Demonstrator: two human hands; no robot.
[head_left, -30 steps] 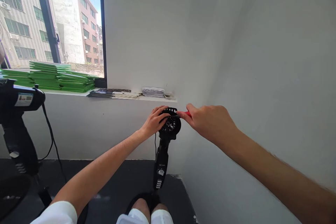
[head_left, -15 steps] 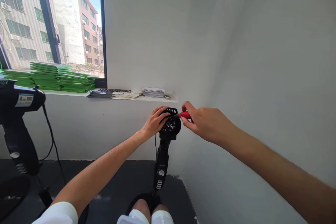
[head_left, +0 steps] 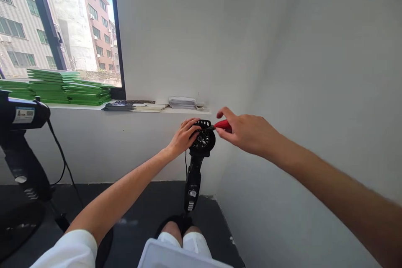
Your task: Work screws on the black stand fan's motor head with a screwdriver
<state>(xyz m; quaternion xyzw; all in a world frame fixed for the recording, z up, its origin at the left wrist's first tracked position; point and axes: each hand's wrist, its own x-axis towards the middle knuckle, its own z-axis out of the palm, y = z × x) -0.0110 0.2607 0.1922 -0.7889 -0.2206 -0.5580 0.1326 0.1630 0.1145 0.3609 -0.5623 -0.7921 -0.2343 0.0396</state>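
A black hair dryer (head_left: 196, 163) stands upright before me, its round open back end (head_left: 203, 139) facing me and its handle pointing down. My left hand (head_left: 182, 136) grips the left side of that round head. My right hand (head_left: 248, 133) pinches a red-handled screwdriver (head_left: 222, 124), whose thin tip rests at the upper right rim of the head. The dryer's cord hangs down behind the handle.
A second black heat tool (head_left: 19, 134) on a stand sits at the left, its cable trailing down. The white windowsill (head_left: 138, 110) holds stacks of green sheets (head_left: 63, 88) and paper piles (head_left: 182, 102). White walls meet in a corner on the right. A white object's edge (head_left: 176, 255) lies over my lap.
My right hand has drawn back slightly to the right, exposing more of the red screwdriver handle. The view has tilted down a little, bringing a white object into the bottom edge.
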